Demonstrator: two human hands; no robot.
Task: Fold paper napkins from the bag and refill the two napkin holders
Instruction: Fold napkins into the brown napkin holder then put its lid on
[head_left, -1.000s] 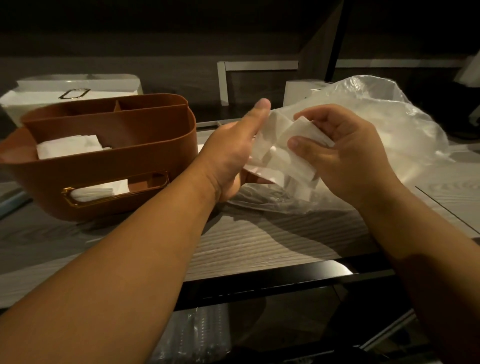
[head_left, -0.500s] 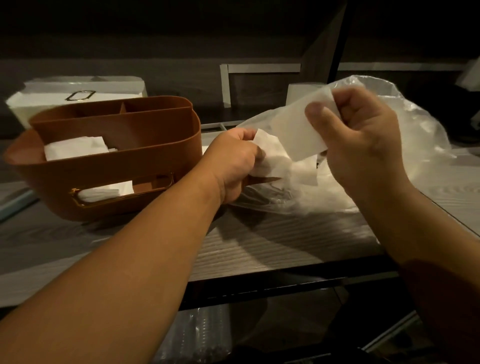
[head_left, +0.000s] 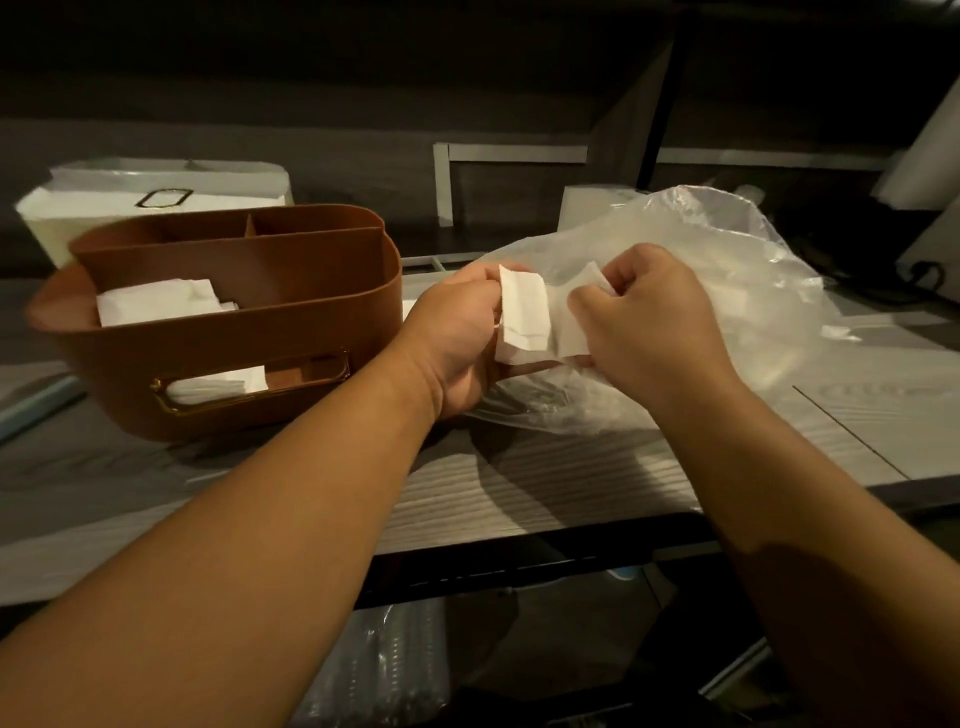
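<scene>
Folding: left hand (head_left: 457, 338) and right hand (head_left: 649, 322) both pinch white paper napkin (head_left: 524, 317), held above clear plastic bag (head_left: 727, 291).
Next: probably crease, then drop into brown oval plastic holder (head_left: 311, 332), partly filled.

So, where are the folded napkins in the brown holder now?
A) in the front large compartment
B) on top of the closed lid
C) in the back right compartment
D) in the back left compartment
A: the white folded napkins lie in the front large compartment of the brown holder, and show through its front slot; both back compartments look empty.
</scene>
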